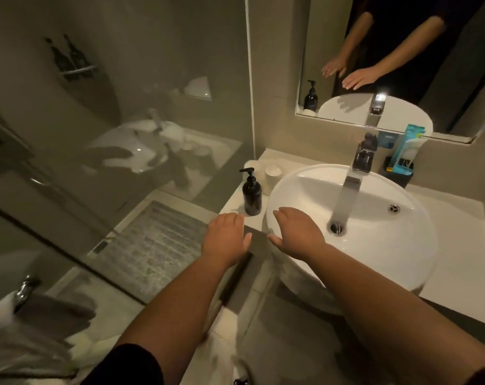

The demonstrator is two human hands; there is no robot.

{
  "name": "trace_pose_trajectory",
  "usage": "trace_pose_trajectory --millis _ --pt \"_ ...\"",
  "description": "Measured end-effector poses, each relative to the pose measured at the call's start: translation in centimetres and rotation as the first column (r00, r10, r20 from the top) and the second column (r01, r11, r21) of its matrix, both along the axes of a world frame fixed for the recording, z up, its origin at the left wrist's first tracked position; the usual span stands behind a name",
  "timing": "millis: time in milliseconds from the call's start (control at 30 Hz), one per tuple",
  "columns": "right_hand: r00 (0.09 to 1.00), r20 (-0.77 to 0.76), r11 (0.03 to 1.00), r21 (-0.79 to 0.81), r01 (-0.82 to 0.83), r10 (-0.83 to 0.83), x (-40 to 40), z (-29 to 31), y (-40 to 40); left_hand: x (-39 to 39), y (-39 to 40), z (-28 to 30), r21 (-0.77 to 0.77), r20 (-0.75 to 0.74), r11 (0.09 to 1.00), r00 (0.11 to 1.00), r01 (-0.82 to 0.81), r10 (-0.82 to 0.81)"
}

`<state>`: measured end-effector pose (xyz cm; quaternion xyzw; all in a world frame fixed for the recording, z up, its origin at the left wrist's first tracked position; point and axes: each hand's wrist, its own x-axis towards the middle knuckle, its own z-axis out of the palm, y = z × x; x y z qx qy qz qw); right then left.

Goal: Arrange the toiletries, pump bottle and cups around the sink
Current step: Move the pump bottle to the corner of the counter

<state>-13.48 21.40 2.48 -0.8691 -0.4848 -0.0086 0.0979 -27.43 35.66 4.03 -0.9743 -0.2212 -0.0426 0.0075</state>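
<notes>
- Left hand (226, 237) hovers palm down over the front left corner of the surface (455, 218), fingers loose and spread, grasping nothing.
- Right hand (296, 234) hangs over the sink (374, 245) rim at about 8 o'clock of the basin, also relaxed and empty.
- Pump bottle (251, 194) stands upright on the surface just beyond the left hand, at 9 o'clock of the sink, close beside the rim but seemingly apart from it.
- Two white cups (273, 173) sit behind the bottle, near 10 o'clock; the farther one is partly hidden.
- Toiletries (408, 148) stand in a dark holder (399, 176) at 1 o'clock, right of the tap (358, 168).
- The bottle looks like the nearest thing to take. Best to wrap the body low, not the pump head, keep it upright, and set it down clear of the rim so it cannot tip into the basin.
</notes>
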Motion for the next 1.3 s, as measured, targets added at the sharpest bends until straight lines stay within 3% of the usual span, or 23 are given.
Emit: trace_pose_trajectory --millis 300,700,867,1067,1300 --pt "0.992 -0.027 0.992 0.016 0.125 -0.124 1.0 -1.1 7.3 1.8 8.6 -0.9 -0.041 0.019 0.997 0.998 0.066 -0.065" --pt "0.948 -0.157 0.957 0.044 0.287 -0.277 4.8 -3.0 11.8 7.5 11.7 -3.5 -0.170 0.050 0.979 0.994 0.109 -0.102" --pt "0.936 -0.239 0.963 0.007 0.269 -0.260 7.4 -4.4 13.1 10.6 13.0 -5.1 -0.289 0.021 0.955 0.998 0.061 -0.058" --pt "0.947 -0.278 0.979 0.069 0.190 -0.164 8.9 -5.6 14.2 12.5 13.7 -6.7 -0.462 0.035 0.885 0.998 0.066 -0.056" --pt "0.935 -0.313 0.964 0.147 0.223 -0.169 8.5 -4.9 13.9 12.4 13.6 -5.7 -0.495 0.070 0.866 0.997 0.067 -0.037"
